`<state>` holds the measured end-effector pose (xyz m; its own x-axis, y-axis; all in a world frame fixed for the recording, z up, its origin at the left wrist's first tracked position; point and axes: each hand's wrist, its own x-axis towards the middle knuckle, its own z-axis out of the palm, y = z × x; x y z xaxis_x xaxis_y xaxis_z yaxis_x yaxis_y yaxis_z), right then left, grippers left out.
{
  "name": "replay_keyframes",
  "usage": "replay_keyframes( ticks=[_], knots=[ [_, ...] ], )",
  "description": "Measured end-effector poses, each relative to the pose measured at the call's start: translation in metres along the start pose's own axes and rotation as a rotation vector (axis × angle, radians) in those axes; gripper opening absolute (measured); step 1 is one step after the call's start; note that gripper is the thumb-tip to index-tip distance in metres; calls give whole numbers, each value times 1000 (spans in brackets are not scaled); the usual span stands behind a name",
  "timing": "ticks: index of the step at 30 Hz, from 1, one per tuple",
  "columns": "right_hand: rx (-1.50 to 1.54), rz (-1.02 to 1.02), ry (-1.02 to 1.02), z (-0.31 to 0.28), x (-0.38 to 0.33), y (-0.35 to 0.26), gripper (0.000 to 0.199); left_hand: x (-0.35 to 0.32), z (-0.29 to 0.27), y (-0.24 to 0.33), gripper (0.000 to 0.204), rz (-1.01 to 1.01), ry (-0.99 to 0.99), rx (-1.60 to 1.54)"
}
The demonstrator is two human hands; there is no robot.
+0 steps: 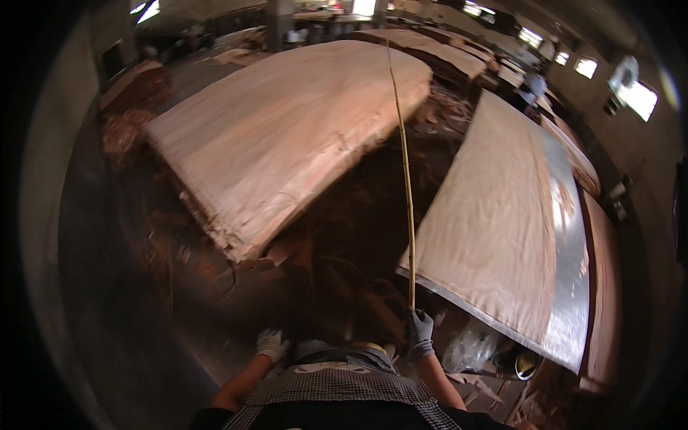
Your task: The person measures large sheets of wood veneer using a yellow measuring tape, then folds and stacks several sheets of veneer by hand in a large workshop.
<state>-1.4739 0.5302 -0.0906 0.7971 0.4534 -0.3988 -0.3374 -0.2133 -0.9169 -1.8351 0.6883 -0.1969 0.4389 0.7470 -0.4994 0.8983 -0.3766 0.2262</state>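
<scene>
A long, thin bamboo pole [405,165] rises from my right hand [421,327], whose grey-gloved fingers are closed round its lower end. The pole reaches far forward, between a thick stack of wood veneer sheets [294,115] on the left and a metal-topped table [570,287] on the right. On that table lies a pale veneer sheet [494,215], to the right of the pole. My left hand [271,345], in a light glove, hangs low beside my checked apron [337,387]. Its fingers look loosely apart, with nothing in them.
Torn veneer scraps [301,265] litter the dark floor between stack and table. A clear plastic bag [469,347] lies by the table's near edge. More veneer stacks [430,50] stand at the back. Another person [530,89] is beyond the table's far end. A wall bounds the right.
</scene>
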Motion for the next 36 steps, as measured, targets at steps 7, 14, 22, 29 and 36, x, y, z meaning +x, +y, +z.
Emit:
replay_keyframes(
  ticks=[7, 14, 22, 29, 36],
  knots=[
    [181, 65, -238, 203, -8, 4, 19, -45, 15, -130, 53, -191, -6, -412],
    [174, 8, -489, 418, -56, -35, 17, -2, 0, -211, 47, -179, 52, -765],
    [324, -21, -495, 664, -39, -38, 13, -7, -20, -403, 40, -582, 113, -874],
    [444, 189, -609, 886, -54, -99, 16, 5, -153, -532, 42, -1100, 96, -1342],
    [-62, 383, -992, 1028, -142, -63, 20, 87, -264, -679, 45, -1001, 263, -1599]
  ],
)
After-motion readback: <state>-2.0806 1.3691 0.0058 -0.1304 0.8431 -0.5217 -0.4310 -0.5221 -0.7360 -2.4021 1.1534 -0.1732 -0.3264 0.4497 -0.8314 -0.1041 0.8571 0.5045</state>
